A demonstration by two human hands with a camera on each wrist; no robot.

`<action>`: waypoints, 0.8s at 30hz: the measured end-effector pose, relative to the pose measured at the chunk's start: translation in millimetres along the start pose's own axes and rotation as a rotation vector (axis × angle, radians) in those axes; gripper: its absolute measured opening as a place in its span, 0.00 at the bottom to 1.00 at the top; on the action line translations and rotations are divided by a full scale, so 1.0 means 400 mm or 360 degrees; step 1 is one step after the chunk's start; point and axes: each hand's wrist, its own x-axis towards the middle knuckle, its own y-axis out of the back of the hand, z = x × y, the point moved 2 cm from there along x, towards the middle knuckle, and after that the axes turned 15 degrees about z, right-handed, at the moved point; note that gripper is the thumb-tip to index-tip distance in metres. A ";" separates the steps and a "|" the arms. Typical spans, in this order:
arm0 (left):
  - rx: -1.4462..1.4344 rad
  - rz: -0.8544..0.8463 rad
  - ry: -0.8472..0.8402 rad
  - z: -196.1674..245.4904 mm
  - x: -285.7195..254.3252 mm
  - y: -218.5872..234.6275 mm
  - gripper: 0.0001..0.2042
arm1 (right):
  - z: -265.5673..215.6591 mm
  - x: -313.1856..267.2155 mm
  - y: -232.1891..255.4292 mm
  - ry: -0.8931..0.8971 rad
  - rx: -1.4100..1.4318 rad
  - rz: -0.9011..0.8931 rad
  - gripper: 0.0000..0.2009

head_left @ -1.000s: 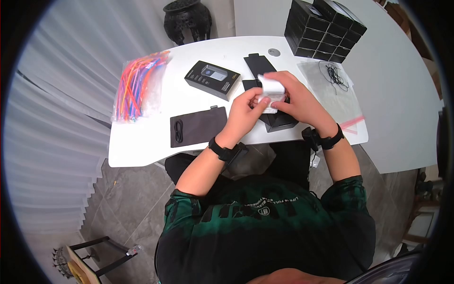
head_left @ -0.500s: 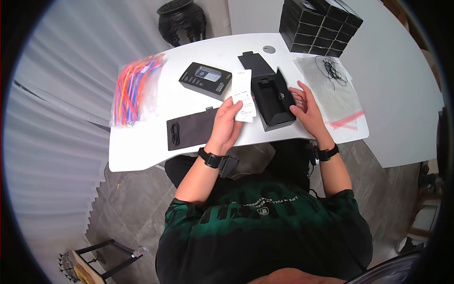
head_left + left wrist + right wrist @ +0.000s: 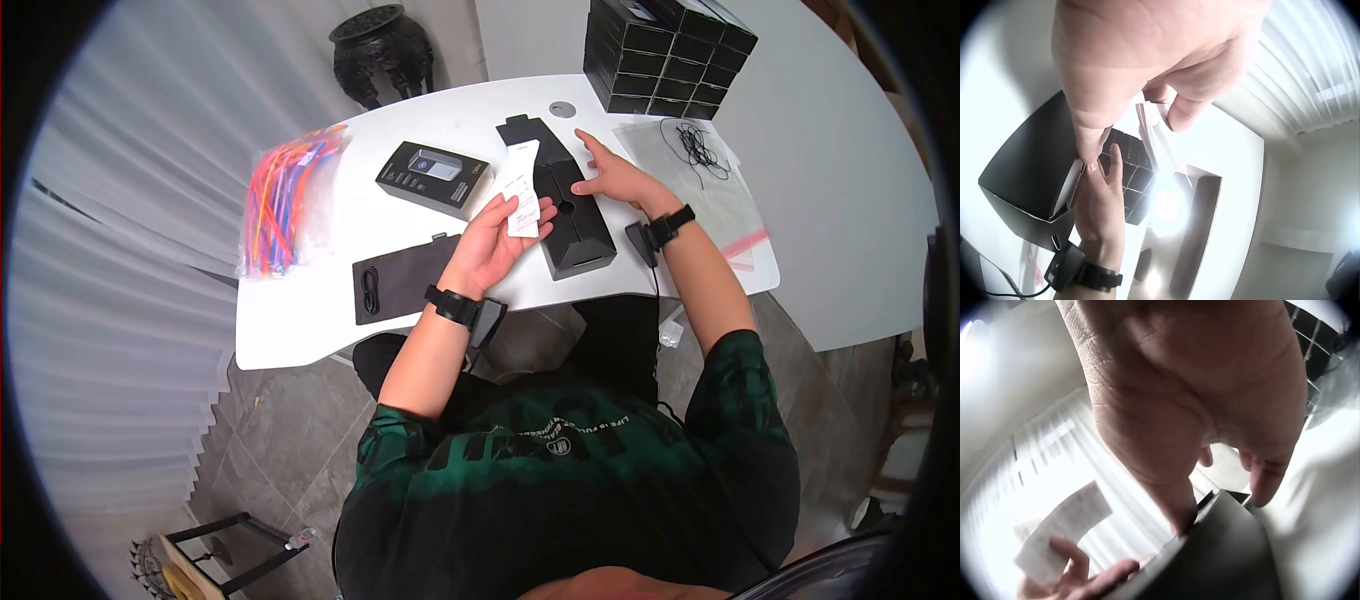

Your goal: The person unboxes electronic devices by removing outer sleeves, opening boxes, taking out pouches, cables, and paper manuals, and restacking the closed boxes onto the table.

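My left hand (image 3: 484, 250) pinches a folded white paper leaflet (image 3: 521, 188) between thumb and fingers, palm turned partly up. Printed lines show on the leaflet, which also appears in the right wrist view (image 3: 1066, 531). Beside it lies a long black box (image 3: 582, 245), its lid flap (image 3: 535, 138) folded out at the far end and its inner panels lying over the inside, with a round notch between them. My right hand (image 3: 622, 183) is at the box's right side, fingers spread and mostly straight. In the right wrist view its thumb (image 3: 1175, 506) touches the box edge.
A printed black box (image 3: 430, 178) lies left of the leaflet. Nearer sits a dark pouch (image 3: 420, 275) with a coiled black cable (image 3: 370, 290). Colourful strips in a bag (image 3: 285, 200) lie far left. Stacked black boxes (image 3: 665, 65) and thin black cord (image 3: 695, 145) on plastic bags stand right.
The leaflet went from both hands to the left hand alone. The open box's inner panels have folded inward over its inside, and my right hand has moved toward the far end.
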 end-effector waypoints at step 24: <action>-0.0340 0.0120 -0.0083 -0.029 -0.079 0.038 0.16 | -0.035 -0.322 0.048 0.0587 0.0271 -0.0051 0.27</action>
